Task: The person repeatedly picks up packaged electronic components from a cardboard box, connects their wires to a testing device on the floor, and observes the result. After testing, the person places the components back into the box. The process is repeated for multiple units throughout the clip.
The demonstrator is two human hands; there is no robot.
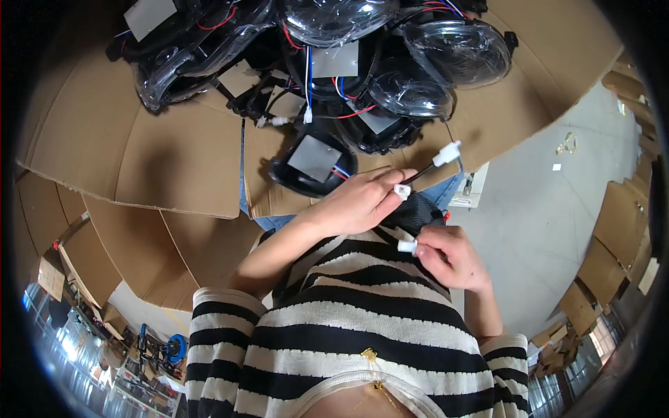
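Observation:
My left hand (362, 202) is closed, pinching a small white plug connector (402, 191) between thumb and fingers. A short black cable runs out past its fingertips and ends in a larger white connector (447, 153). Lower and to the right, my right hand (454, 258) pinches another white plug connector (408, 246), which points left; any wire behind it is hidden by the fingers. The two held plugs are apart. Just beyond my left hand lies a black lamp housing (326, 180) with a grey square pad and blue, white and red wires.
Several black headlight units with clear lenses (435, 54) are heaped on opened cardboard (167, 153) at the far side. A loose white connector (308, 115) hangs among their wires. Cardboard boxes (606, 237) stand at right beyond the grey floor (519, 230).

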